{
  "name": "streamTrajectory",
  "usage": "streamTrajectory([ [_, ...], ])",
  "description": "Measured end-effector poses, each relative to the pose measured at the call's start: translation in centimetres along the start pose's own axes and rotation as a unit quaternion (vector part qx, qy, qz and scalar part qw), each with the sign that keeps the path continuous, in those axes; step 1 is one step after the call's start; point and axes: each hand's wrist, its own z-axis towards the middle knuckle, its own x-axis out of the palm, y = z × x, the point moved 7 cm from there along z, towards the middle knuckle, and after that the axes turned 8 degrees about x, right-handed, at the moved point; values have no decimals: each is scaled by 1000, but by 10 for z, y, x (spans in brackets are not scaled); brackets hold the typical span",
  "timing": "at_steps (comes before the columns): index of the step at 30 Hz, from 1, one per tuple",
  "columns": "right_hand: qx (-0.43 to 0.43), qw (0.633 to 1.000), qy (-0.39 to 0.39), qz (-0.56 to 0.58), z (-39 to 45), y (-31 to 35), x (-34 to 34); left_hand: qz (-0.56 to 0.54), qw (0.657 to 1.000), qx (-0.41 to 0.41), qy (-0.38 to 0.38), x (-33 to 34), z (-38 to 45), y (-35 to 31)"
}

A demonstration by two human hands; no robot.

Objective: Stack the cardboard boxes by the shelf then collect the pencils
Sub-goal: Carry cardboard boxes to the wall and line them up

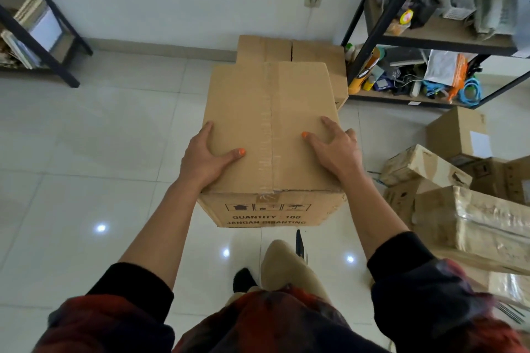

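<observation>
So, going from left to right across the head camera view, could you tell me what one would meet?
Left black shelf with books → left hand → right hand → loose cardboard boxes on the floor.

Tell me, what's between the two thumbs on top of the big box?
In the head view, a strip of clear packing tape runs along the cardboard box between the left hand and right hand.

Carried box: matt brown cardboard, glossy clear tape along its seam. Floor: glossy pale tile. Right shelf: black metal frame, wood-look boards.
</observation>
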Motion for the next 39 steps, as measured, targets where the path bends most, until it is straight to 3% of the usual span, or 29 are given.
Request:
streamTrajectory([
  [10,21,1000,-1,-3,80,93,39,-6,999,-32,23,-42,120,18],
  [21,-1,998,36,-42,138,214,93,1,996,-82,-17,-120,232,44],
  [29,50,999,16,-14,188,282,150,-3,996,-85,37,-162,333,79],
  [39,73,996,35,38,251,327,258,116,987,-107,38,-187,427,148],
])
